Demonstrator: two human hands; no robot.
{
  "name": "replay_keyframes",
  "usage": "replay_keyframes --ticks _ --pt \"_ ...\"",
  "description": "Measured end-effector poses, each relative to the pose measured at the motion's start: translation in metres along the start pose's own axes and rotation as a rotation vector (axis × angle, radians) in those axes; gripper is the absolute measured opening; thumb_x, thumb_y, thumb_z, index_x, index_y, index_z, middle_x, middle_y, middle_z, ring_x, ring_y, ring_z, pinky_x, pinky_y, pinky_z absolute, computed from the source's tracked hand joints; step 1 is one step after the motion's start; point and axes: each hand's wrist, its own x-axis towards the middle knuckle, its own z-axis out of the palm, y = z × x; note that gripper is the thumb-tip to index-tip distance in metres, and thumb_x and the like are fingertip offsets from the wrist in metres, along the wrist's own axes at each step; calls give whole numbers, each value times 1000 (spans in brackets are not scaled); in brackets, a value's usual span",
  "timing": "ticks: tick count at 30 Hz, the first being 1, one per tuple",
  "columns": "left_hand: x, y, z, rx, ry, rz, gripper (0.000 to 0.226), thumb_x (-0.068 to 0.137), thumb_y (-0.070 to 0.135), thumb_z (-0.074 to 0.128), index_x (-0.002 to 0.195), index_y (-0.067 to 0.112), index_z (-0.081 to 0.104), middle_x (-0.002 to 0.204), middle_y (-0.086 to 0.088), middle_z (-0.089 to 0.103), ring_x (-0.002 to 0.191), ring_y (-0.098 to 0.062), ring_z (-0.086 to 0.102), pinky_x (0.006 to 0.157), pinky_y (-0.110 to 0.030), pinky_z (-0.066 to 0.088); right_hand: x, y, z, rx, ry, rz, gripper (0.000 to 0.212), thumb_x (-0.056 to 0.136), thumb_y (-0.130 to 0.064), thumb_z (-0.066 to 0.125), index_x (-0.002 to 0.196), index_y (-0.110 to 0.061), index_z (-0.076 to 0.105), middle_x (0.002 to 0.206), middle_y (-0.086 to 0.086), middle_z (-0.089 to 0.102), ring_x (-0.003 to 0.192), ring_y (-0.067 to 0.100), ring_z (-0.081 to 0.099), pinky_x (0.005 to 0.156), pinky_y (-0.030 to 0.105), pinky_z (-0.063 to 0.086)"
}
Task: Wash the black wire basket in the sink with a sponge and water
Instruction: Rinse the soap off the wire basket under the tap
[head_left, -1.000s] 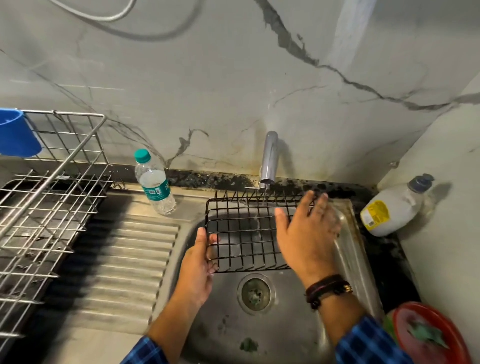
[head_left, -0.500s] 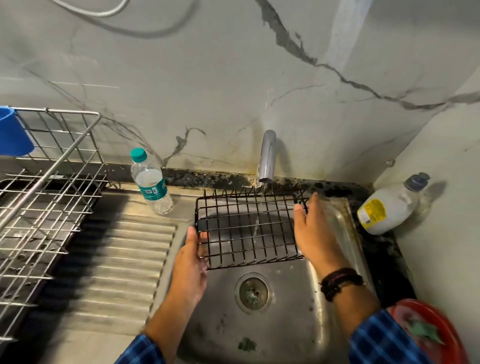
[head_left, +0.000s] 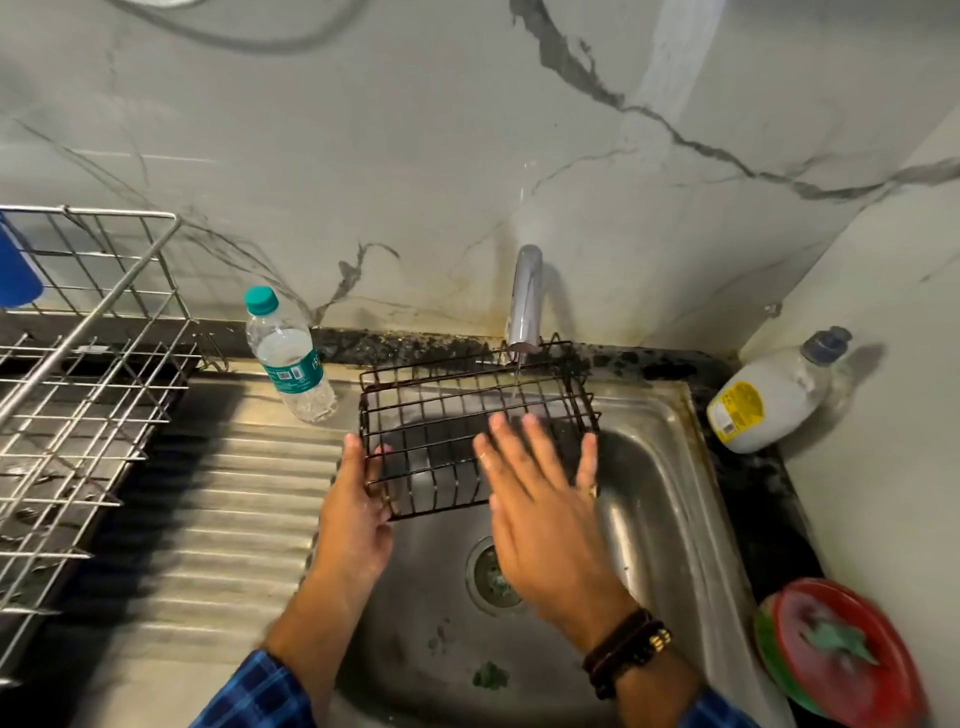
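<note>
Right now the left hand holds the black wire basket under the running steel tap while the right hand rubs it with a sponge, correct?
Not quite: in the head view the right hand holds no sponge; it is spread open over the black wire basket. The left hand does hold it under the running steel tap.

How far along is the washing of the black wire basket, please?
Done: the black wire basket is over the sink with the tap running onto it. In hand: the left hand grips its edge; the right hand lies flat on the mesh. Left: neither hand holds a sponge, so scrubbing remains.
</note>
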Motion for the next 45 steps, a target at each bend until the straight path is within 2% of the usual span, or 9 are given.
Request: replay_keyframes --ticks 2,5,10,13,15,17,26,37,45 --pt "3 0 -12 -104 5 -73 47 93 59 56 107 17 73 89 -4 77 62 -14 70 65 -27 58 -10 6 -6 137 190 20 53 98 -31 40 150 -24 38 163 -2 27 153 17 17 120 58 19" --pt "4 -4 -26 -263 -33 -214 35 93 48 59 109 19 71 73 4 69 29 -2 37 27 -13 28 -9 22 -22 694 381 529 58 97 -50 50 150 -32 35 160 -9 30 147 12 29 117 46 33" --pt "-2 -29 -24 -332 -122 -346 29 100 42 48 100 23 70 86 -5 70 32 0 36 30 -12 16 15 27 -26 1872 124 789 74 70 -58 76 128 -16 60 117 10 71 99 22 71 83 41 59" --pt "1 -49 -21 -207 -129 -456 43 104 48 39 123 22 67 126 -10 70 75 -15 71 62 -26 51 26 21 -36 1993 243 654 40 87 -28 64 119 -5 63 101 14 74 90 23 71 83 37 58" --pt "2 -58 -22 -103 -159 -526 61 102 61 30 128 18 64 133 -8 67 117 -30 64 98 -48 46 28 18 -44 1986 261 556 28 94 -13 53 119 -4 61 102 15 75 89 22 72 82 33 60" --pt "3 -59 -22 -101 -237 -568 78 96 73 24 130 16 64 125 -8 70 131 -37 53 108 -57 38 25 15 -47 1894 247 495 23 100 -1 44 116 -4 60 96 14 76 86 22 73 78 31 60" --pt "-13 -31 15 527 -206 -244 62 98 69 28 151 39 41 154 10 46 138 -17 47 113 -51 30 -3 -4 -26 1559 147 437 34 96 17 33 105 -1 60 86 12 73 84 19 71 75 30 58" --pt "-28 4 46 507 -314 -152 51 101 63 34 126 31 66 124 4 72 109 -20 70 102 -51 49 -22 10 -13 1422 65 413 37 94 20 37 101 -5 63 82 2 73 79 11 68 76 20 53" --pt "-33 9 39 484 -331 -13 52 89 76 42 131 46 49 120 10 73 104 -21 74 93 -55 56 14 10 -15 1375 -58 321 34 89 19 35 102 1 61 77 4 67 77 12 62 74 23 51"
